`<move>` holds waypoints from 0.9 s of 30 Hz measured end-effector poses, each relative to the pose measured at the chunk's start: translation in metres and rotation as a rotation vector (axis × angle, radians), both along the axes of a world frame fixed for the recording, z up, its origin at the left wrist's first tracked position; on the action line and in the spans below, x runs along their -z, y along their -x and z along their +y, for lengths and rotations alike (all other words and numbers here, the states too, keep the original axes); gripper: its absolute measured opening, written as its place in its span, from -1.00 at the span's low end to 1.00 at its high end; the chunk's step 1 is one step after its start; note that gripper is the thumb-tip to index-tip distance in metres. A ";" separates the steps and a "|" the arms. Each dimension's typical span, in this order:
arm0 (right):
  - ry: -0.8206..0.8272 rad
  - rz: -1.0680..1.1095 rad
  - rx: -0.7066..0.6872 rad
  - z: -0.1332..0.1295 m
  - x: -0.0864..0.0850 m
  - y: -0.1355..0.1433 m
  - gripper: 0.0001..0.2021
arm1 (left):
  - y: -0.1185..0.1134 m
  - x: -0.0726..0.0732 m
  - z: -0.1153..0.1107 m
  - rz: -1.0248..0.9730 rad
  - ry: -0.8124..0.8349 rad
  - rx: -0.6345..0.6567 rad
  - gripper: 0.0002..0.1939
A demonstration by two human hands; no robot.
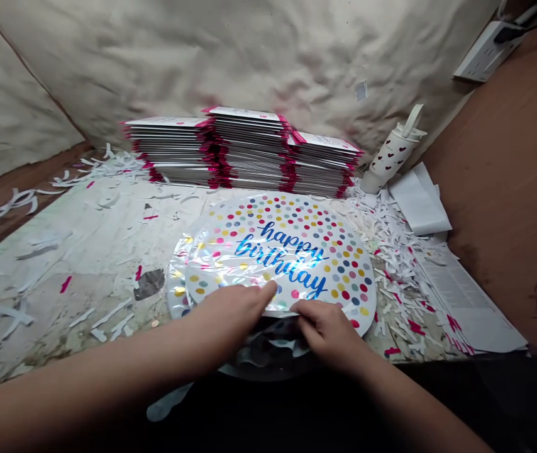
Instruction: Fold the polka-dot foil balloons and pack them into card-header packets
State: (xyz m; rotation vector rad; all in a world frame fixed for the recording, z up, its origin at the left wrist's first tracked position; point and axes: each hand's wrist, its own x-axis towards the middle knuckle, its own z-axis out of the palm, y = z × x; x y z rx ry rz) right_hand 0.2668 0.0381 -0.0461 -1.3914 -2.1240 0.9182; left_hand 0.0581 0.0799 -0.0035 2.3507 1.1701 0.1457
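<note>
A flat, round foil balloon with coloured dots and blue "happy birthday" lettering lies on the table in front of me. Another shiny dotted layer shows from under its left side. Clear or silvery film with a tab hangs over the table's near edge. My left hand is closed at the balloon's near edge, its thumb on top and its fingers mostly hidden. Beside it, my right hand pinches the same edge, thumb and fingers bent round it.
Three stacks of pink-edged white packets stand against the back wall. A white tumbler with hearts is right of them. Paper shreds litter the table, with paper sheets at right. A power strip hangs upper right.
</note>
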 end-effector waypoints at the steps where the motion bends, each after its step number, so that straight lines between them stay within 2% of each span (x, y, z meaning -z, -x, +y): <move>1: -0.009 0.059 0.020 -0.001 0.001 -0.001 -0.83 | 0.017 -0.005 0.001 0.042 -0.068 -0.044 -0.52; 4: -0.008 0.197 0.083 0.000 0.000 -0.007 -0.84 | 0.069 -0.021 0.017 0.144 -0.297 -0.187 -0.55; 5: -0.001 0.218 0.099 0.001 -0.001 -0.009 -0.82 | 0.081 -0.025 0.023 0.145 -0.322 -0.181 -0.53; 8: 0.003 0.210 0.113 0.002 -0.005 -0.008 -0.76 | 0.092 -0.024 0.034 0.031 -0.207 -0.087 -0.22; 9: -0.010 0.186 0.111 0.000 -0.006 -0.006 -0.74 | 0.088 -0.018 0.033 -0.017 -0.147 -0.052 -0.19; 10: -0.037 0.155 0.110 -0.002 -0.007 -0.001 -0.76 | 0.082 -0.009 0.030 -0.051 -0.092 -0.025 -0.24; 12: -0.145 0.072 0.086 -0.011 -0.003 0.009 -0.85 | 0.068 0.015 0.021 -0.094 -0.026 0.004 -0.49; 13: -0.221 0.014 0.055 -0.015 0.001 0.013 -0.80 | 0.062 0.028 0.016 -0.115 -0.003 0.007 -0.61; 14: -0.304 -0.053 0.022 -0.020 0.008 0.015 -0.65 | 0.058 0.041 0.010 -0.143 0.013 0.000 -0.70; 16: -0.442 -0.211 0.005 -0.025 0.024 0.008 -0.42 | 0.055 0.061 0.000 -0.218 0.006 -0.034 -0.70; 17: -0.479 -0.302 0.051 -0.026 0.032 -0.002 -0.37 | 0.056 0.068 -0.004 -0.250 -0.012 -0.044 -0.68; 20: -0.480 -0.516 0.319 -0.016 0.048 -0.051 -0.37 | 0.067 0.078 -0.010 -0.270 -0.095 -0.026 -0.62; 22: -0.462 -0.600 0.416 -0.006 0.049 -0.084 -0.43 | 0.074 0.080 -0.009 -0.235 -0.162 0.038 -0.58; 24: -0.477 -0.668 0.362 0.003 0.045 -0.106 -0.46 | 0.079 0.082 -0.006 -0.199 -0.238 0.135 -0.54; 27: -0.484 -0.742 0.094 0.010 0.040 -0.116 -0.45 | 0.082 0.083 -0.001 -0.161 -0.342 0.247 -0.48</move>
